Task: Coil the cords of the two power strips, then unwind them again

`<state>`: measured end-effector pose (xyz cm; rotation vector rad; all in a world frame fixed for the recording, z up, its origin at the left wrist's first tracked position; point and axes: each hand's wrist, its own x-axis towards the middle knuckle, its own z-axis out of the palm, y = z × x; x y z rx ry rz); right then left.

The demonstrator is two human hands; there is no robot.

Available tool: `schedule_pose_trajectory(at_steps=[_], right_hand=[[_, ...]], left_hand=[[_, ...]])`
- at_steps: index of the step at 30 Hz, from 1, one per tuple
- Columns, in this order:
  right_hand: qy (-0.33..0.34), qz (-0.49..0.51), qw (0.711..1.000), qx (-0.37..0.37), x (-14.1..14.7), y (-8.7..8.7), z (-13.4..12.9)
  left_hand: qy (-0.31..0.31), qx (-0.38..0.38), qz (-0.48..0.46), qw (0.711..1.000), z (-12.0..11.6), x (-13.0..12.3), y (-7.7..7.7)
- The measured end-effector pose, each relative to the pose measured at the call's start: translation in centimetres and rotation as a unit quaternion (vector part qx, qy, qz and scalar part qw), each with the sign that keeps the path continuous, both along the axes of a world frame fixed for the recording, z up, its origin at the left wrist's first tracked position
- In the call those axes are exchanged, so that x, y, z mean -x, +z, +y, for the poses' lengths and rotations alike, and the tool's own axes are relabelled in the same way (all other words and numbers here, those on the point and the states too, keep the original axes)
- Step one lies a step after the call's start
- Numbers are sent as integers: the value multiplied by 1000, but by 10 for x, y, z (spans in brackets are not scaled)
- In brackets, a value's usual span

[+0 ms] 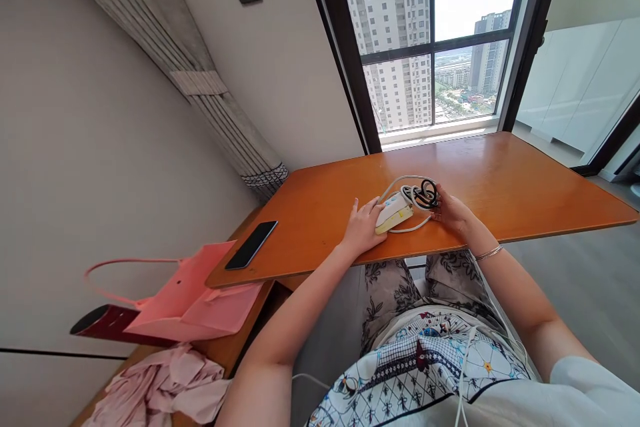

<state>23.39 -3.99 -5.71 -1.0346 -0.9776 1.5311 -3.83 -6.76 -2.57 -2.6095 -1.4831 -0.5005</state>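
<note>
A white power strip (395,212) with yellowed sides lies near the front edge of the orange-brown table (320,190). My left hand (364,227) is wrapped round its left end, thumb toward me. Coiled white and black cables (423,194) sit at the strip's right end, with a loop of white cord running behind and in front of it. My right hand (450,208) has its fingers closed on the right side of the coil; the fingertips are partly hidden by the cables.
A black phone (251,245) lies on the table's left part. Left of the table are a pink bag (200,300), a dark red cylinder (110,321) and crumpled pink cloth (165,383). Behind the table stands a window (433,50). My legs are under the front edge.
</note>
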Motion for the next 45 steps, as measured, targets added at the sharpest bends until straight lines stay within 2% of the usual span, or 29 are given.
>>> schedule_pose_trajectory(at_steps=[4, 7, 11, 16, 19, 22, 25, 29, 31, 35, 39, 42, 45], right_hand=[[5, 68, 997, -21, 2, 5, -9], [-2, 77, 997, -26, 5, 10, -16], [-46, 54, 997, -39, 9, 11, -19], [-78, -25, 993, -85, 6, 6, -19], [-79, -61, 989, -113, 3, 3, -18], [-118, -89, 978, -150, 1, -1, -16], [-147, -135, 962, -185, 0, -3, -13], [-169, -216, 935, -224, -4, -5, -16], [-157, -218, 936, -226, -8, -5, -18], [-87, -197, 956, -197, -13, -4, -22], [-61, -172, 965, -188, -11, -6, -20], [-77, -199, 954, -212, -8, -10, -18], [-119, -262, 927, -242, -5, -13, -17]], left_hand=[[-2, -1, 3, 1000, -3, -3, 8], [-25, 4, -47, 999, -3, -12, 20], [-99, 40, -117, 987, 5, -33, 37], [-175, 130, -118, 969, 30, -58, 49], [-203, 172, -100, 959, 44, -66, 52], [-219, 184, -90, 954, 49, -70, 55], [-223, 158, -96, 957, 44, -75, 58], [-198, 128, -104, 966, 34, -78, 61], [-186, 123, -107, 969, 32, -79, 61], [-183, 115, -111, 970, 32, -81, 56], [-191, 112, -126, 967, 34, -80, 50], [-199, 135, -151, 959, 37, -76, 48], [-203, 178, -191, 944, 43, -72, 48]])
